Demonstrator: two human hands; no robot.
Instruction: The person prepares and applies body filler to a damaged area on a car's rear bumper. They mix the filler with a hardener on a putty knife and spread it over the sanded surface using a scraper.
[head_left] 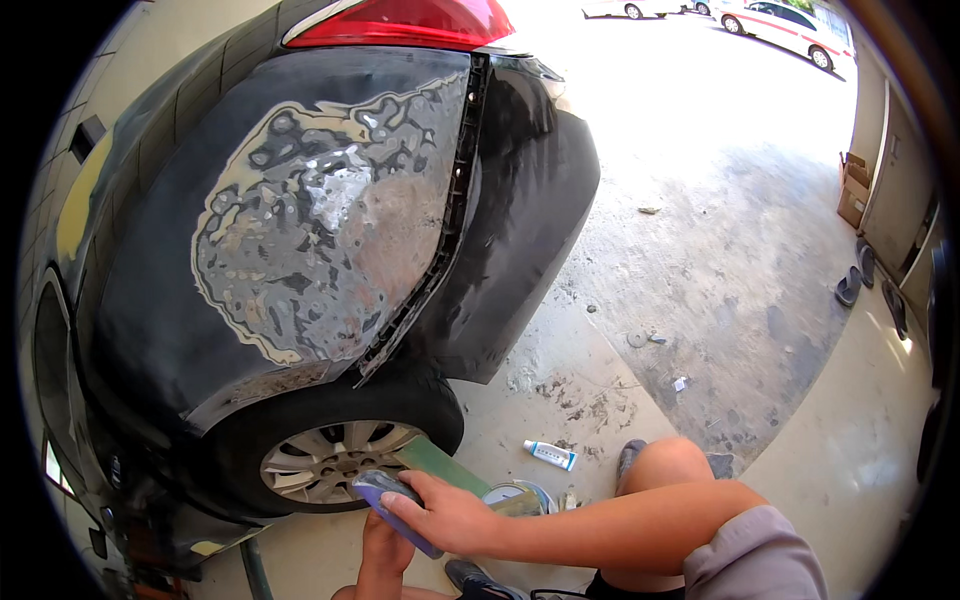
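My right hand (pixel 445 515) is closed round a purple and grey sanding block (pixel 373 490), thumb along its top, held low in front of the rear wheel. Just beneath the block is my left hand (pixel 385 548), against its underside; its fingers are mostly hidden. Ahead stands a dark car's rear side panel (pixel 150 260), with a large sanded patch (pixel 275 235) of bare metal, grey and cream layers. The bumper (pixel 530 210) hangs apart from the panel along a gap. The wheel (pixel 335 460) has silver spokes.
A green flat sheet (pixel 440 465) and a round tin (pixel 515 492) are beside the wheel. On the floor lies a white and blue tube (pixel 550 455). Sandals (pixel 848 287) and a cardboard box (pixel 853 190) are by the right wall. Cars (pixel 775 30) stand outside.
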